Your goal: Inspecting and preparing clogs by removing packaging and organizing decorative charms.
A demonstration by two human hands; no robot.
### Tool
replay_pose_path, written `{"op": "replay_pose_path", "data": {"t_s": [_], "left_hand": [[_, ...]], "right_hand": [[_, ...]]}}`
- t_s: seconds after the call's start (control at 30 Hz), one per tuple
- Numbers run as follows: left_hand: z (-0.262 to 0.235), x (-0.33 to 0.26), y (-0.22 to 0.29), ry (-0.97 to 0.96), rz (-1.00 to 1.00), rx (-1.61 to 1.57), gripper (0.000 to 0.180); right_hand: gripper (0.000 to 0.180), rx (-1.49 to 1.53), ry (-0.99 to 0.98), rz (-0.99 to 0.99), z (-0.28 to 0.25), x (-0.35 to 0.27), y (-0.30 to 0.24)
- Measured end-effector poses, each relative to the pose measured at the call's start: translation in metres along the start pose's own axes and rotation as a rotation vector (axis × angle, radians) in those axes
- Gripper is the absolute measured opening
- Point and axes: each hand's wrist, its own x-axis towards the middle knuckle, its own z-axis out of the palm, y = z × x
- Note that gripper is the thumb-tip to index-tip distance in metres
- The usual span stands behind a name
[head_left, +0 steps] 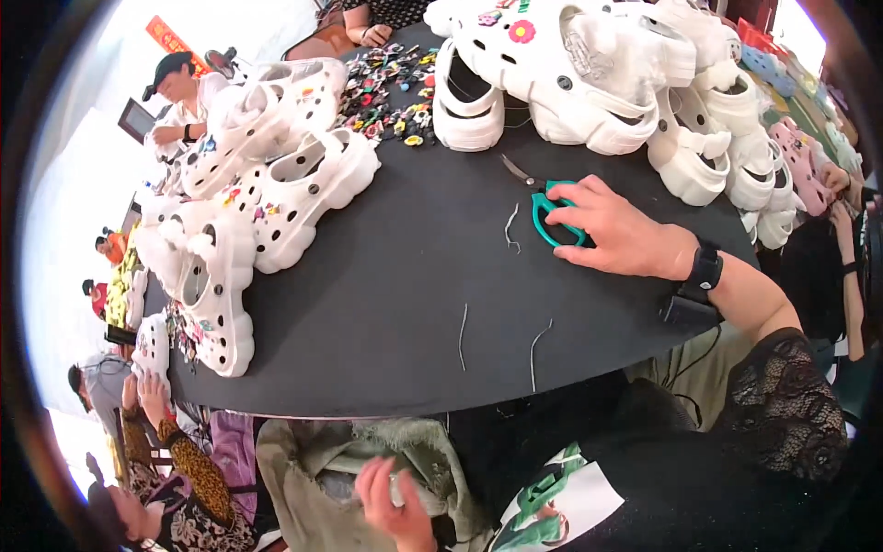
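The scissors (541, 224) lie on the dark table (368, 304), right of its middle, with the blades slightly parted and directed toward the far left corner. The right hand (625, 225) reaches over them from the right edge, palm down, its fingers bent across the green handles and its thumb beside the lower loop; this overhand position presumably gives control of the handles while keeping the points directed away from the body. Whether the hand grips firmly or merely rests cannot be determined. The left hand (395, 504) is off the table, below the near edge and above the lap; it is blurred, its fingers partly curled with the thumb apart, and whether it pinches anything cannot be told. One crinkled strand (512, 228) lies just beside the scissors; two straighter strands (463, 337) (539, 355) lie toward the near edge. Their material, thread or wire, is not distinguishable. White clogs are heaped along the left edge (317, 198) and at the far right (561, 78), with loose coloured charms (386, 92) between the heaps at the far edge. This arrangement likely keeps footwear and charms within reach around the middle.
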Motion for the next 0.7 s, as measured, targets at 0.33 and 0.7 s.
{"op": "replay_pose_path", "data": {"t_s": [0.33,0.7], "left_hand": [[0.092,0.054,0.083,-0.652,0.434,-0.096,0.083],[0.063,0.053,0.05,-0.384,0.144,-0.563,0.011]], "right_hand": [[0.032,-0.137,0.096,-0.251,0.013,0.006,-0.023],[0.053,-0.127,0.01,-0.078,0.028,0.049,-0.028]]}}
